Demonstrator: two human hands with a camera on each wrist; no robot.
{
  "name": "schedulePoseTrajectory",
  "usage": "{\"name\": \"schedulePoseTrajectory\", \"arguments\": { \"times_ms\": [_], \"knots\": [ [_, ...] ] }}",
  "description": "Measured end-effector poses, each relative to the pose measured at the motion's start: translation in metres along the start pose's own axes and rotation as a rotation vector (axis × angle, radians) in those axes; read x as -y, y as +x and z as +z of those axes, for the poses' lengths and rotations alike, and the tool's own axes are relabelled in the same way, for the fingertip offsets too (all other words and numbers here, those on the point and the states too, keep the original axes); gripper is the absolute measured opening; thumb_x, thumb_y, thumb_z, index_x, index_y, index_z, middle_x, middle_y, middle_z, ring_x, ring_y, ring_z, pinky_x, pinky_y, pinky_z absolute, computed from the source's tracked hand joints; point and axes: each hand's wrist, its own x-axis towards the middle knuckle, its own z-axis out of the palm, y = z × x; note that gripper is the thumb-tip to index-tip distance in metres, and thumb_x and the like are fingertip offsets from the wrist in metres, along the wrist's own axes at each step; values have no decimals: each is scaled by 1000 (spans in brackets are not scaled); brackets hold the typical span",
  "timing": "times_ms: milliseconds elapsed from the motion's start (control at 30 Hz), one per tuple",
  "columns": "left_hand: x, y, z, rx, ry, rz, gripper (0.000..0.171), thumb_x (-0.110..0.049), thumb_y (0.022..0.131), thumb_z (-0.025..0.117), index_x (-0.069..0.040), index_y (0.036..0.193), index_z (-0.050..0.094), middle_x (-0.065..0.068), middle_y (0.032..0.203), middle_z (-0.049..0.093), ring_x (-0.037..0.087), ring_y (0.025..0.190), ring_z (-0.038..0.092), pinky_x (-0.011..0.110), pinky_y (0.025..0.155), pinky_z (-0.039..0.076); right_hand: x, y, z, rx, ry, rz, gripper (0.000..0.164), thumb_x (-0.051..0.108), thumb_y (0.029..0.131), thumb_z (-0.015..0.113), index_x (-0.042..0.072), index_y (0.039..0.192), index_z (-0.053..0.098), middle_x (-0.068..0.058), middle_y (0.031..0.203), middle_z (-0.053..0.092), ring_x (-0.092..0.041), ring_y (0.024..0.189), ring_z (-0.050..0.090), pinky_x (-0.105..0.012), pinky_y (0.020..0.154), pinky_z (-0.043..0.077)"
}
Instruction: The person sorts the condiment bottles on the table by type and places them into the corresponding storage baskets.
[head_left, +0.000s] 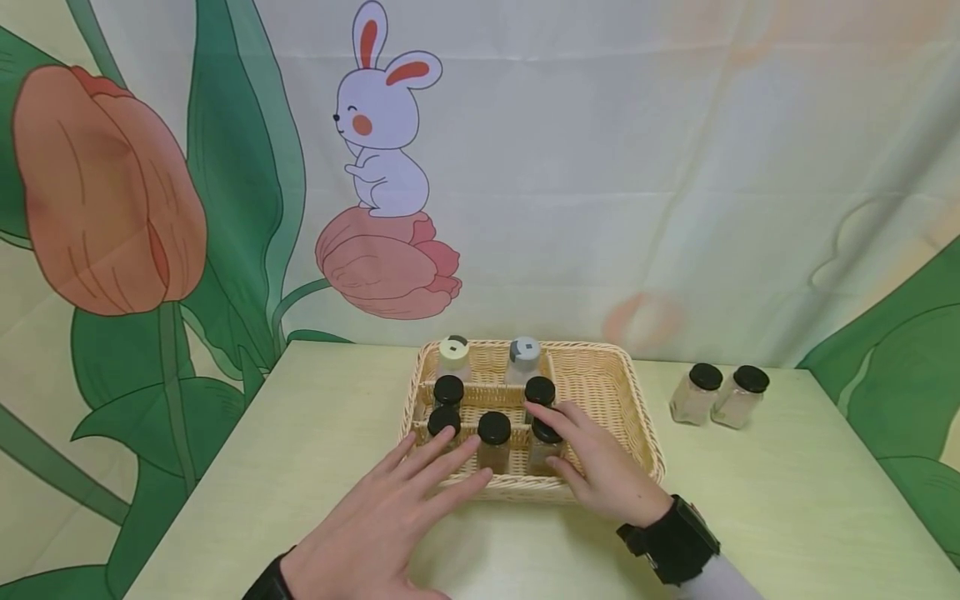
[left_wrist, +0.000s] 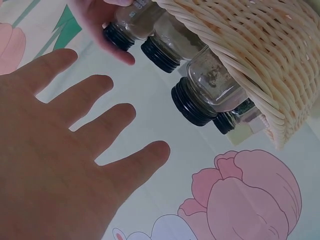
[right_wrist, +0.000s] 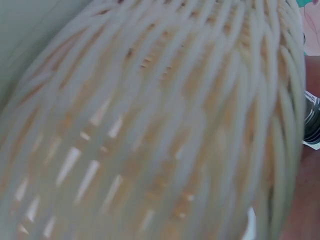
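Note:
A wicker basket [head_left: 600,358] with dividers holds several small glass jars. My right hand [head_left: 611,471] reaches over its front edge, thumb and fingers around the black-lidded glass jar [head_left: 543,457] at the right of the front row. In the left wrist view that jar [left_wrist: 135,22] appears between the fingers. My left hand [head_left: 382,512] hovers spread near the front left of the basket, fingers apart and holding nothing. Close to its fingertips are the front-middle jar [head_left: 493,446] and the front-left jar [head_left: 443,423]. Basket weave [right_wrist: 150,130] fills most of the right wrist view.
Behind the front row stand two more black-lidded jars, left [head_left: 448,390] and right [head_left: 540,389]. Farther back are a yellow-lidded jar [head_left: 453,354] and a grey-lidded jar [head_left: 525,352]. Two black-lidded jars [head_left: 694,396] stand right of the basket. A printed cloth [head_left: 540,183] hangs behind the table.

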Motion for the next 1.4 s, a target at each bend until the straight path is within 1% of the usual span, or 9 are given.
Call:
{"name": "schedulePoseTrajectory", "arguments": {
  "times_ms": [67, 200, 400, 533, 833, 1000, 1167, 1233, 1400],
  "knots": [
    [0, 0, 0, -4, 2, 3, 100, -95, 85, 20, -37, 167, 15, -5, 176, 8, 32, 160, 24, 64, 118, 36, -1, 0, 2, 4, 3, 4, 85, 5, 91, 78, 31, 161, 38, 4, 127, 55, -7, 91, 53, -25, 76, 51],
    [1, -1, 1, -18, 6, 16, 100, -95, 86, 22, -36, 167, 16, -4, 176, 9, 33, 160, 23, 64, 118, 36, -2, -1, 5, 7, 12, -1, 85, 5, 90, 78, 31, 160, 38, 5, 124, 54, -7, 86, 51, -22, 72, 48],
    [2, -1, 2, -24, 6, 27, 100, -94, 86, 23, -36, 167, 16, -3, 176, 10, 30, 161, 20, 65, 118, 35, -5, -1, 8, 7, 22, -18, 86, 5, 90, 78, 33, 161, 36, 7, 121, 54, -5, 80, 48, -19, 68, 46],
    [2, -1, 3, -25, 7, 32, 99, -94, 87, 21, -35, 167, 17, -4, 176, 10, 28, 162, 18, 65, 118, 35, -6, -2, 9, 11, 23, -15, 86, 5, 91, 78, 34, 160, 36, 7, 119, 53, -4, 78, 47, -20, 68, 46],
    [3, -1, 3, -27, 8, 39, 100, -93, 86, 28, -34, 167, 16, -3, 176, 10, 29, 162, 18, 64, 117, 36, -6, -2, 9, 26, 24, -5, 85, 6, 91, 77, 33, 160, 37, 8, 118, 53, -2, 77, 47, -20, 69, 47],
    [3, -1, 3, -26, 7, 36, 100, -93, 87, 27, -35, 167, 16, -3, 176, 10, 29, 162, 18, 65, 118, 35, -6, -1, 10, 41, 32, 4, 84, 6, 92, 77, 34, 160, 37, 8, 122, 54, -2, 78, 48, -21, 70, 48],
    [3, -1, 3, -29, 15, 30, 99, -94, 87, 22, -35, 167, 16, -3, 176, 10, 29, 162, 19, 64, 118, 35, -7, -1, 10, 52, 46, 5, 80, 4, 92, 77, 28, 159, 40, 7, 123, 54, -2, 77, 48, -20, 70, 48],
    [2, -1, 3, -29, 14, 30, 99, -94, 87, 22, -35, 167, 16, -3, 176, 10, 29, 162, 19, 64, 118, 35, -7, -1, 10, 55, 49, 5, 79, 4, 92, 77, 25, 159, 42, 7, 122, 54, -2, 77, 48, -20, 70, 48],
    [2, -1, 3, -27, 14, 29, 99, -94, 87, 22, -36, 167, 16, -4, 176, 10, 28, 162, 17, 64, 119, 34, -7, -1, 10, 64, 51, 14, 77, 5, 92, 76, 25, 158, 42, 7, 123, 54, -2, 77, 49, -21, 70, 48]
  ]
}}
